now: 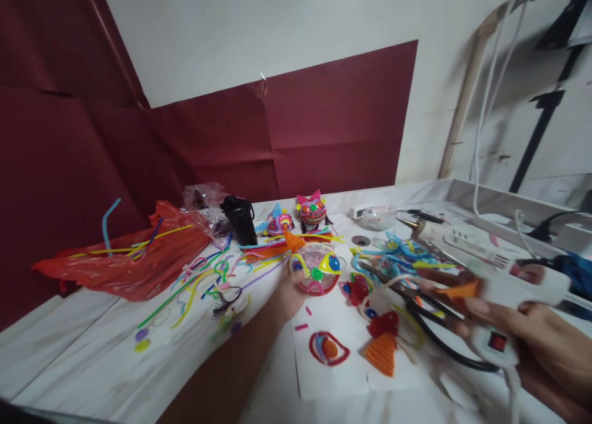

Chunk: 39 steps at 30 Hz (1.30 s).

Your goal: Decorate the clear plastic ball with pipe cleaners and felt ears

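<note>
My left hand grips the left edge of a round clear craft face with yellow-and-blue eyes, a green nose, a red rim and an orange ear at its top left. At the right, my right hand is closed around an orange piece, close to a white glue gun and a white switch. Black-handled scissors lie beside its fingers; whether they are held is blurred. An orange fuzzy triangle and an eye-shaped piece rest on white paper.
A red plastic bag lies at the left, near a black bottle. Pipe cleaners spread over the table. Two finished craft heads, one pink-eared, stand at the back. A white cord hangs at the right.
</note>
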Available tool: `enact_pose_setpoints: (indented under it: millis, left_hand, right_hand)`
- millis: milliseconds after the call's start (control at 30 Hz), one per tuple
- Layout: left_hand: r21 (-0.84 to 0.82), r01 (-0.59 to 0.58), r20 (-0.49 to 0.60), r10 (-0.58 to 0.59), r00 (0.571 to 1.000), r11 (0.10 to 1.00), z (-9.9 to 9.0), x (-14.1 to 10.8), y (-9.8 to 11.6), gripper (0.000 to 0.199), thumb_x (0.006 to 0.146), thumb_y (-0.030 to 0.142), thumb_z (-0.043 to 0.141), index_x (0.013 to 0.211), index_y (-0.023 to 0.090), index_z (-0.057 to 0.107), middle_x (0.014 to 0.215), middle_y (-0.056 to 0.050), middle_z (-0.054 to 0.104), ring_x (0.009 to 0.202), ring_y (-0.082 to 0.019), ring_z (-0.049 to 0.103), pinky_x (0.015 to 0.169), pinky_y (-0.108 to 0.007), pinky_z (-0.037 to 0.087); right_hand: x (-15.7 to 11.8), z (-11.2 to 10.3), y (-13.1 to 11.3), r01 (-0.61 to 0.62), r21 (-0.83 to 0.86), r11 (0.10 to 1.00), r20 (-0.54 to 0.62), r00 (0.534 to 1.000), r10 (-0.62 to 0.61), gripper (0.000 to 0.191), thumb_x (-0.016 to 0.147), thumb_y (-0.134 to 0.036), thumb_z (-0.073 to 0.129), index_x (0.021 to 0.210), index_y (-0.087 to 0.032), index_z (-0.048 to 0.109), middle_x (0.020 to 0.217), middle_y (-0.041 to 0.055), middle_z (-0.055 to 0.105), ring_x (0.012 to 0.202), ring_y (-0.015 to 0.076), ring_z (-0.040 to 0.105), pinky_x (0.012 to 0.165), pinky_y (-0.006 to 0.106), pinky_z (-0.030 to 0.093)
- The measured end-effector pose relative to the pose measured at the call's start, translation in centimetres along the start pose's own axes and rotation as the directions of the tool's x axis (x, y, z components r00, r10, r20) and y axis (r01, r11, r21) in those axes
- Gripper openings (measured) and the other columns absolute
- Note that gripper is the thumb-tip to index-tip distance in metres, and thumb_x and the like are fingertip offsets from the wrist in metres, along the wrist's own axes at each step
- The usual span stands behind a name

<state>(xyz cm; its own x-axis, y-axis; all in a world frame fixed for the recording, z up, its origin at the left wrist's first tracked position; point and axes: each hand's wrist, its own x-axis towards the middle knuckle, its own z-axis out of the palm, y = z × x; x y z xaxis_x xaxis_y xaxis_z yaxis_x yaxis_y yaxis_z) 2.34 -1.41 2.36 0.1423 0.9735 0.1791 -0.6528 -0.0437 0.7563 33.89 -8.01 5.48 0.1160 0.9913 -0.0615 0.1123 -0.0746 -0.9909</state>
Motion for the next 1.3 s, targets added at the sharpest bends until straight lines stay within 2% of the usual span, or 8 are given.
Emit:
enact_pose_setpoints:
  millis: [67, 200, 267, 400, 600, 933, 1067, 1300]
  left_hand:
    - [0.005, 0.009, 0.004, -0.009, 1.0, 1.0, 0.0, 0.0, 0.0, 0.069, 0.059, 0.03, 0.082, 0.124, 0.027, 0.06, 0.121, -0.008, 0.071, 0.128, -0.035, 0.057, 0.114, -0.055, 0.039]
    - [0.025, 0.017, 0.015, -0.017, 1.0, 1.0, 0.2, -0.1, 0.1, 0.07, 0.058, 0.032, 0.083, 0.124, 0.026, 0.061, 0.12, -0.008, 0.072, 0.126, -0.037, 0.059, 0.113, -0.056, 0.039]
    - [0.036, 0.026, 0.025, -0.027, 0.999, 0.999, 0.3, -0.1, 0.2, 0.071, 0.057, 0.031, 0.083, 0.124, 0.025, 0.061, 0.12, -0.01, 0.072, 0.126, -0.038, 0.059, 0.113, -0.058, 0.039]
    - [0.031, 0.043, 0.063, -0.045, 0.997, 0.999, 0.3, -0.1, 0.3, 0.071, 0.056, 0.029, 0.082, 0.124, 0.027, 0.062, 0.123, -0.01, 0.071, 0.126, -0.039, 0.059, 0.112, -0.059, 0.04]
    - [0.066, 0.06, 0.103, -0.067, 0.992, 0.996, -0.1, -0.1, 0.3, 0.073, 0.054, 0.037, 0.087, 0.122, 0.024, 0.064, 0.111, -0.011, 0.075, 0.121, -0.041, 0.062, 0.112, -0.061, 0.039]
    - [0.127, 0.016, 0.165, -0.037, 0.986, 0.992, 0.2, -0.3, 0.7, 0.074, 0.055, 0.036, 0.087, 0.124, 0.026, 0.064, 0.112, -0.01, 0.076, 0.12, -0.04, 0.063, 0.106, -0.058, 0.046]
    - [0.133, 0.007, 0.192, -0.032, 0.981, 0.991, 0.4, -0.5, 0.9, 0.067, 0.058, 0.036, 0.084, 0.122, 0.032, 0.067, 0.108, -0.007, 0.078, 0.119, -0.04, 0.064, 0.102, -0.056, 0.05]
    - [0.142, 0.012, 0.194, -0.04, 0.98, 0.99, 0.4, -0.5, 0.9, 0.064, 0.058, 0.029, 0.079, 0.121, 0.033, 0.069, 0.103, -0.006, 0.079, 0.113, -0.039, 0.067, 0.099, -0.055, 0.052]
  right_hand:
    - [0.0, 0.8, -1.4, -0.007, 0.005, 1.0, 0.101, 0.995, 0.007, 0.046, 0.059, -0.069, 0.073, 0.044, -0.028, 0.06, 0.061, 0.0158, 0.067, 0.07, 0.0386, 0.069, 0.056, 0.045, 0.059]
    - [0.3, 3.2, -4.8, 0.11, -0.041, 0.993, 0.236, 0.967, -0.097, 0.054, 0.066, -0.067, 0.07, 0.037, -0.023, 0.061, 0.063, 0.0149, 0.067, 0.082, 0.0337, 0.067, 0.056, 0.033, 0.052]
    - [0.5, 4.3, -6.0, 0.128, -0.104, 0.986, 0.309, 0.947, -0.091, 0.053, 0.071, -0.064, 0.067, 0.041, -0.02, 0.066, 0.064, 0.0132, 0.067, 0.075, 0.0268, 0.064, 0.056, 0.029, 0.047]
    - [1.2, 5.5, -7.3, 0.162, -0.198, 0.967, 0.348, 0.934, -0.085, 0.057, 0.073, -0.065, 0.058, 0.043, -0.017, 0.067, 0.045, 0.0064, 0.053, 0.049, 0.0151, 0.044, 0.046, 0.027, 0.03]
    - [1.6, 5.7, -7.9, 0.137, -0.192, 0.972, 0.416, 0.908, -0.045, 0.052, 0.07, -0.063, 0.059, 0.055, -0.014, 0.069, 0.046, 0.003, 0.054, 0.041, 0.0086, 0.028, 0.045, 0.026, 0.016]
    - [3.1, 5.2, -7.1, 0.201, -0.255, 0.946, 0.457, 0.887, -0.065, 0.065, 0.068, -0.074, 0.054, 0.055, -0.013, 0.072, 0.04, 0.0016, 0.048, 0.039, 0.0087, 0.029, 0.045, 0.027, 0.016]
    - [3.1, 5.1, -7.2, 0.217, -0.295, 0.931, 0.473, 0.879, -0.055, 0.065, 0.068, -0.073, 0.056, 0.059, -0.012, 0.076, 0.042, 0.0031, 0.052, 0.04, 0.0096, 0.032, 0.046, 0.027, 0.019]
    - [3.5, 5.0, -7.0, 0.247, -0.293, 0.924, 0.521, 0.851, -0.063, 0.062, 0.072, -0.07, 0.055, 0.061, -0.012, 0.076, 0.042, 0.0031, 0.053, 0.043, 0.0114, 0.038, 0.049, 0.027, 0.025]
